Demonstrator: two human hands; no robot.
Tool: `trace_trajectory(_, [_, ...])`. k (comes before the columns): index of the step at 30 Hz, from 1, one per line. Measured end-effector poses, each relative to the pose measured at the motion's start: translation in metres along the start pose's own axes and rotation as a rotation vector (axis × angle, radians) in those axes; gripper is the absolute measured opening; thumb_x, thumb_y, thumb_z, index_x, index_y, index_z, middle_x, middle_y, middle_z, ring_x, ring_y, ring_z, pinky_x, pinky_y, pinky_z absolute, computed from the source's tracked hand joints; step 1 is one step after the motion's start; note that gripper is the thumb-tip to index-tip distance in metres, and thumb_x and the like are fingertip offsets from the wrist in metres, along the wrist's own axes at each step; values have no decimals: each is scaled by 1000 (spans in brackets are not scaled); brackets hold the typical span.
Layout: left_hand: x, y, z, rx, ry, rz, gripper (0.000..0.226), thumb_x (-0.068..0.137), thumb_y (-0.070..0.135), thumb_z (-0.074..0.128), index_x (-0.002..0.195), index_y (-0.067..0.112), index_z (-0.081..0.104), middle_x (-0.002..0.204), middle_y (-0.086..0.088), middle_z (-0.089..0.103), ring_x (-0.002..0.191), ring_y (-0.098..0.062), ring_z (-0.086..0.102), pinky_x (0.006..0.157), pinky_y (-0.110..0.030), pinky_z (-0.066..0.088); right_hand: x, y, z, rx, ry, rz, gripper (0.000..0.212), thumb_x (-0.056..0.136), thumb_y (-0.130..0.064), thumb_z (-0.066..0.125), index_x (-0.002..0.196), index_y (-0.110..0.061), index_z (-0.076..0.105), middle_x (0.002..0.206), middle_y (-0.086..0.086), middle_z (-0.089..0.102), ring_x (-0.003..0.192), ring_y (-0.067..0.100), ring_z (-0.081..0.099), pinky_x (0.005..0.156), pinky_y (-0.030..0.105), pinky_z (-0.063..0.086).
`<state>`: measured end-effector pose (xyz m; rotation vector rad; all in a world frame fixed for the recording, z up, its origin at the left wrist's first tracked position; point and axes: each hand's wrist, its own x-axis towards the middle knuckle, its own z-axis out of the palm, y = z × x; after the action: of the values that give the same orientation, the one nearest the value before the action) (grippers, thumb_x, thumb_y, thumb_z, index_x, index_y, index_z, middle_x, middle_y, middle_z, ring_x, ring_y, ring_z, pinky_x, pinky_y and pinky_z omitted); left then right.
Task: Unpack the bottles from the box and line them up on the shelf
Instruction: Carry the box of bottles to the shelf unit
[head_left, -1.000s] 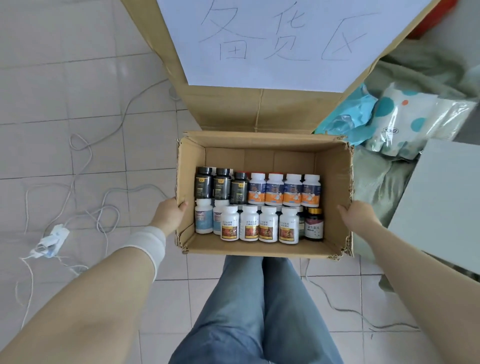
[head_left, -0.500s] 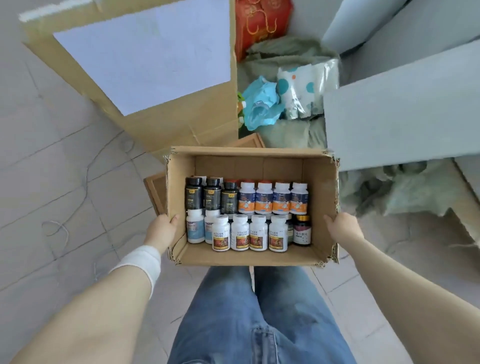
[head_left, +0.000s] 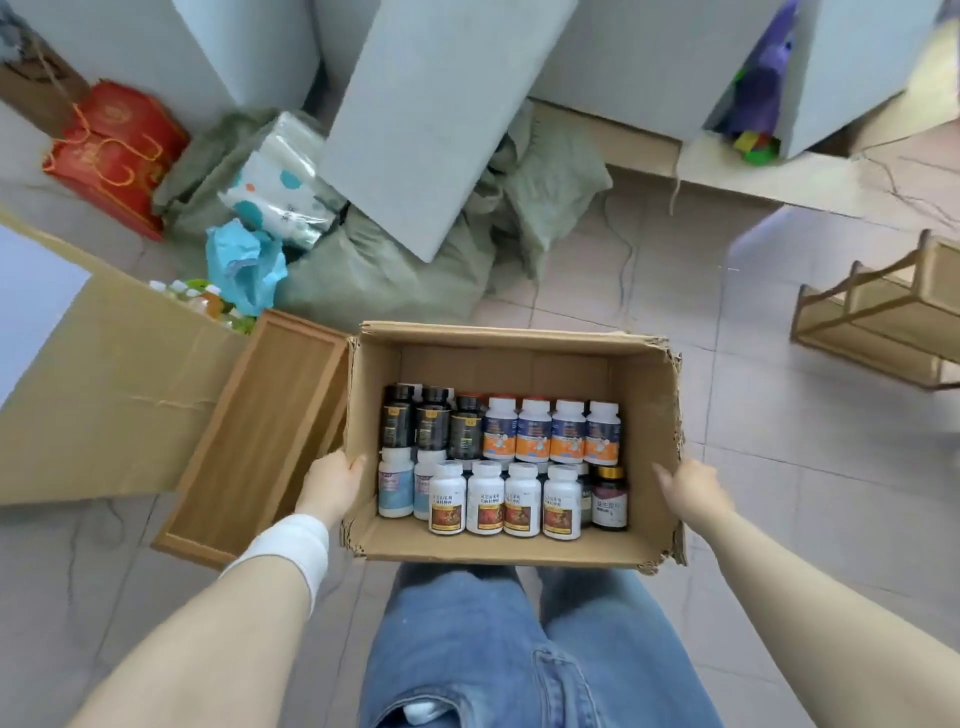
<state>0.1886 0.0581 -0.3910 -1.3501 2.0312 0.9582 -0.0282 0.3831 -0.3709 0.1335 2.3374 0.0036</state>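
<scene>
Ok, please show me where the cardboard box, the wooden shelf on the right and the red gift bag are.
cardboard box (head_left: 647, 415), head view, bare inner right wall.
wooden shelf (head_left: 904, 322), head view, side board of one tier.
red gift bag (head_left: 111, 156), head view, front face.

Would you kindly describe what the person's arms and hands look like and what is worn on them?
The left forearm and right forearm are bare, with no sleeves in view. A white band wraps the left wrist behind the left hand. The right hand and wrist show no glove, watch or band.
</scene>
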Motion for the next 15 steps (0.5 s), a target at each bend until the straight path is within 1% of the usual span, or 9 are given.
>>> trace_trajectory(2, [-9,39,22,48,-13,75,37,100,27,40,116,-2,58,113,-20,64,102,-34,60,86,-35,45,4,53,1,86,-1,66,46,98,-34,42,116,6,53,118,25,57,107,39,57,86,40,46])
trace_trajectory(5, [-30,103,62,79,-52,175,33,100,26,41,118,6,58,111,-16,65,96,-26,59,87,-35,45,17,134,-2,194,2,133,44,97,-31,45,113,9,55,116,27,60,107,40,57,85,40,46])
trace_trajectory(6, [-37,125,77,106,-57,196,33,99,26,41,118,6,59,112,-15,65,97,-27,59,89,-36,46,23,160,-4,223,4,149,43,97,-30,45,111,10,55,115,28,60,107,40,57,85,40,46])
trace_trajectory(8, [-52,166,109,174,-59,227,34,99,26,42,118,4,60,115,-18,64,104,-32,59,94,-38,47,36,213,-13,289,-3,167,42,96,-29,47,109,10,57,114,28,61,106,41,57,85,40,46])
trace_trajectory(11, [-77,231,158,226,-89,258,35,98,25,44,120,2,58,117,-21,63,108,-35,59,97,-41,46,52,290,-27,350,2,205,41,96,-31,46,105,7,59,110,27,62,103,40,59,82,38,47])
trace_trajectory(14, [-102,295,203,269,-117,319,35,99,21,44,122,-2,56,121,-23,60,110,-35,56,96,-38,43,65,359,-43,401,16,273,36,96,-35,44,92,-1,57,108,24,63,100,39,60,80,37,47])
trace_trajectory(15, [-108,316,219,293,-124,346,34,99,20,44,121,-3,57,120,-23,60,108,-35,56,93,-36,42,71,380,-48,414,20,300,36,96,-35,44,92,-2,57,108,23,63,100,39,60,80,37,46])
